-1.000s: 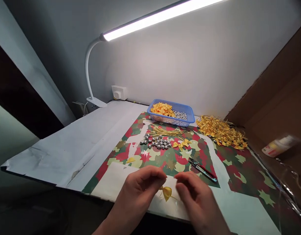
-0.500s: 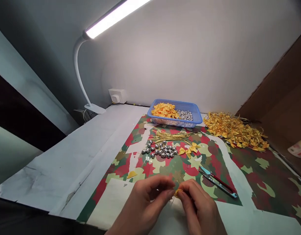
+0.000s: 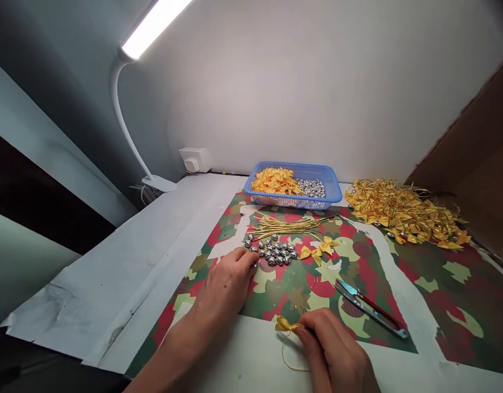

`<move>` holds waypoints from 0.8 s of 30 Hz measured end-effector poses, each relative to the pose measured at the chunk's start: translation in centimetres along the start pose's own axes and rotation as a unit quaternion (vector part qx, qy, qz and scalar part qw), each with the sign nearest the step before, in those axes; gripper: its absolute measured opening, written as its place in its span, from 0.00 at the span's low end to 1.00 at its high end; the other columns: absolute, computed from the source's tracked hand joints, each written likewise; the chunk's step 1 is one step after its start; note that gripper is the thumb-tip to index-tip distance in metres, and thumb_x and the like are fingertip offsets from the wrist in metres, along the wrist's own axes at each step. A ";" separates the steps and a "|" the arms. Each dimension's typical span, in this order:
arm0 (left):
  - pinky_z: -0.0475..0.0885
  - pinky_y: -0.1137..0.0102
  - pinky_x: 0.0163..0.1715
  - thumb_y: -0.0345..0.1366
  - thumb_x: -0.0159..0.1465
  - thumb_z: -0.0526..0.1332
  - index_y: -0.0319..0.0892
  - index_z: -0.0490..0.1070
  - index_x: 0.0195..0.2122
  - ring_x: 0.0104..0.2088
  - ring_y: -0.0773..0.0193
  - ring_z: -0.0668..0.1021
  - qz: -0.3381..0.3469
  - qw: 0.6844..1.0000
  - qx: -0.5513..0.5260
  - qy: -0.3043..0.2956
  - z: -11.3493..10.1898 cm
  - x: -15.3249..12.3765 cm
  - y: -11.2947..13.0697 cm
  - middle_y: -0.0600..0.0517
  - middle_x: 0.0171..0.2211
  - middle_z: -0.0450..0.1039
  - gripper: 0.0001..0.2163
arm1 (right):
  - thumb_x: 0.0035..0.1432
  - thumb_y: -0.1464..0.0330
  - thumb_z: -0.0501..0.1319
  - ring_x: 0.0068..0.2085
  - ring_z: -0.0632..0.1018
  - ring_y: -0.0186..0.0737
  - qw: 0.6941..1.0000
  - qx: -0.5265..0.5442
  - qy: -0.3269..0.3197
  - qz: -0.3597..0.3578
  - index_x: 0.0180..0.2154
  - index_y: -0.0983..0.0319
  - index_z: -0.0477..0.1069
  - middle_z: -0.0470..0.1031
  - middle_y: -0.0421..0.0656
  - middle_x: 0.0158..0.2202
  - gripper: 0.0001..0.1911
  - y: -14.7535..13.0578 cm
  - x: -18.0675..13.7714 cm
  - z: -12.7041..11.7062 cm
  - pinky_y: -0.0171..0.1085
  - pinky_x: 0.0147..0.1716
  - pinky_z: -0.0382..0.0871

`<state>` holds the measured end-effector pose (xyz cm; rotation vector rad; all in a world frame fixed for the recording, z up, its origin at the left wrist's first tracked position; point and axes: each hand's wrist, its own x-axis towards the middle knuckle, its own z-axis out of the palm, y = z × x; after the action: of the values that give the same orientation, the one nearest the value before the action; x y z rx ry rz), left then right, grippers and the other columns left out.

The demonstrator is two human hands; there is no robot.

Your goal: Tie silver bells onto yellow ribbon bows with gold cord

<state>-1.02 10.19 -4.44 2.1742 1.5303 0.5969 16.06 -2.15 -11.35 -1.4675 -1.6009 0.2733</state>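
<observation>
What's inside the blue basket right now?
In the basket, yellow bows are heaped on the left, with silver beads on the right. Anything beneath the top layer of either heap is covered, so I can't tell what lies there.

No text, label, brand or number could be read anywhere in this view. Along the dark blade of the small snips (image 3: pixel 365 308), lying at the right of the work area, there may have been faint marks, but they were too small and unclear to make out as letters. The camouflage-like patterned sheet (image 3: pixel 298 298) carried printed stars, crescents and circles in red, green and cream, with no legible wording among them. The white wall fitting (image 3: pixel 200 158) beside the lamp (image 3: pixel 158 27) showed no readable lettering either.
</observation>
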 end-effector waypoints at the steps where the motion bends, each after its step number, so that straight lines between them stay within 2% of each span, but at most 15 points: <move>1: 0.73 0.52 0.41 0.31 0.64 0.55 0.42 0.80 0.37 0.38 0.45 0.80 -0.001 1.000 -0.011 0.001 -0.1 -0.2 0.1 0.41 0.39 0.80 0.12 | 0.75 0.64 0.48 0.27 0.75 0.38 1.000 -0.012 0.000 -0.003 0.35 0.57 0.66 0.71 0.39 0.30 0.14 0.0 0.0 0.0 0.33 0.29 0.66; 4: 0.75 0.55 0.41 0.34 0.64 0.58 0.43 0.79 0.37 0.38 0.48 0.81 -0.008 0.997 -0.075 -0.004 -0.4 -1.3 0.6 0.44 0.37 0.80 0.09 | 0.74 0.65 0.49 0.31 0.77 0.41 0.999 -0.030 -0.009 -0.010 0.39 0.58 0.69 0.73 0.42 0.32 0.13 0.0 0.2 0.1 0.35 0.31 0.69; 6: 0.79 0.60 0.39 0.38 0.66 0.59 0.43 0.78 0.41 0.37 0.52 0.83 -0.020 0.990 -0.139 -0.021 -0.6 -2.5 1.1 0.46 0.36 0.81 0.09 | 0.73 0.67 0.51 0.36 0.79 0.43 1.000 -0.013 0.001 -0.005 0.46 0.59 0.71 0.75 0.45 0.38 0.11 0.0 0.4 -0.1 0.36 0.35 0.72; 8: 0.80 0.66 0.37 0.41 0.68 0.60 0.43 0.78 0.42 0.36 0.57 0.85 -0.063 0.965 -0.252 -0.044 -0.7 -4.1 1.9 0.48 0.35 0.83 0.10 | 0.72 0.71 0.51 0.42 0.80 0.43 0.999 0.020 0.036 -0.003 0.52 0.60 0.70 0.76 0.48 0.44 0.13 -0.1 0.4 -0.6 0.36 0.40 0.74; 9: 0.80 0.68 0.37 0.42 0.65 0.65 0.42 0.79 0.40 0.35 0.59 0.85 -0.122 0.917 -0.375 -0.053 -0.8 -4.9 2.3 0.49 0.33 0.83 0.09 | 0.71 0.73 0.51 0.44 0.80 0.41 0.998 0.039 0.054 -0.005 0.54 0.60 0.71 0.76 0.48 0.45 0.15 -0.3 0.4 -0.9 0.35 0.41 0.74; 10: 0.80 0.71 0.36 0.41 0.62 0.70 0.42 0.80 0.38 0.33 0.62 0.84 -0.177 0.857 -0.481 -0.063 -0.7 -5.6 2.8 0.51 0.31 0.83 0.09 | 0.71 0.74 0.50 0.44 0.80 0.39 0.996 0.060 0.068 -0.005 0.54 0.58 0.71 0.76 0.47 0.44 0.17 -0.6 0.3 -1.4 0.34 0.41 0.74; 11: 0.79 0.75 0.34 0.39 0.57 0.74 0.42 0.81 0.36 0.31 0.65 0.83 -0.225 0.795 -0.559 -0.070 -0.7 -6.3 3.4 0.52 0.29 0.82 0.09 | 0.70 0.76 0.51 0.42 0.80 0.37 0.993 0.084 0.078 0.004 0.55 0.55 0.71 0.77 0.44 0.42 0.18 -1.1 0.2 -1.8 0.32 0.41 0.74; 12: 0.77 0.77 0.32 0.38 0.54 0.77 0.41 0.82 0.34 0.29 0.67 0.82 -0.259 0.747 -0.608 -0.076 -0.7 -6.9 3.9 0.53 0.28 0.82 0.10 | 0.70 0.76 0.52 0.39 0.80 0.35 0.990 0.113 0.085 0.021 0.55 0.53 0.71 0.78 0.41 0.41 0.19 -1.7 0.0 -2.1 0.31 0.40 0.74; 14: 0.76 0.79 0.29 0.36 0.50 0.79 0.41 0.83 0.32 0.27 0.70 0.79 -0.289 0.696 -0.652 -0.080 -0.7 -7.9 4.8 0.53 0.28 0.82 0.11 | 0.68 0.76 0.56 0.31 0.78 0.31 0.979 0.175 0.084 0.068 0.54 0.49 0.71 0.79 0.36 0.36 0.18 -3.0 -0.3 -2.7 0.27 0.34 0.74; 16: 0.76 0.79 0.30 0.36 0.51 0.79 0.40 0.83 0.32 0.27 0.70 0.79 -0.290 0.681 -0.667 -0.082 -0.6 -8.6 5.4 0.53 0.28 0.81 0.10 | 0.68 0.74 0.59 0.27 0.77 0.30 0.969 0.223 0.069 0.085 0.48 0.50 0.74 0.79 0.34 0.32 0.13 -4.2 -0.6 -2.9 0.26 0.31 0.73; 19: 0.76 0.78 0.33 0.34 0.52 0.78 0.41 0.82 0.31 0.30 0.68 0.80 -0.289 0.682 -0.668 -0.075 -0.6 -9.4 5.9 0.52 0.27 0.82 0.08 | 0.69 0.72 0.59 0.30 0.77 0.33 0.971 0.227 0.059 0.037 0.39 0.53 0.75 0.76 0.37 0.32 0.09 -5.0 -0.7 -2.6 0.28 0.33 0.72; 21: 0.77 0.77 0.36 0.35 0.51 0.78 0.42 0.82 0.29 0.32 0.66 0.82 -0.289 0.693 -0.658 -0.062 -0.6 -9.7 5.9 0.52 0.32 0.85 0.08 | 0.68 0.71 0.59 0.32 0.76 0.34 0.977 0.205 0.065 0.015 0.38 0.54 0.76 0.74 0.39 0.34 0.09 -5.0 -0.7 -2.4 0.30 0.33 0.71; 24: 0.77 0.78 0.36 0.37 0.51 0.78 0.43 0.83 0.28 0.32 0.66 0.81 -0.266 0.732 -0.625 -0.049 -0.5 -10.0 5.8 0.52 0.33 0.85 0.08 | 0.69 0.71 0.60 0.30 0.75 0.33 0.979 0.192 0.060 0.018 0.39 0.54 0.76 0.71 0.39 0.32 0.08 -4.8 -0.9 -2.0 0.30 0.30 0.68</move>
<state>0.12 -1.03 -1.83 0.6776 1.0275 0.8986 14.19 -5.00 -7.28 -1.1903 -1.3375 0.4772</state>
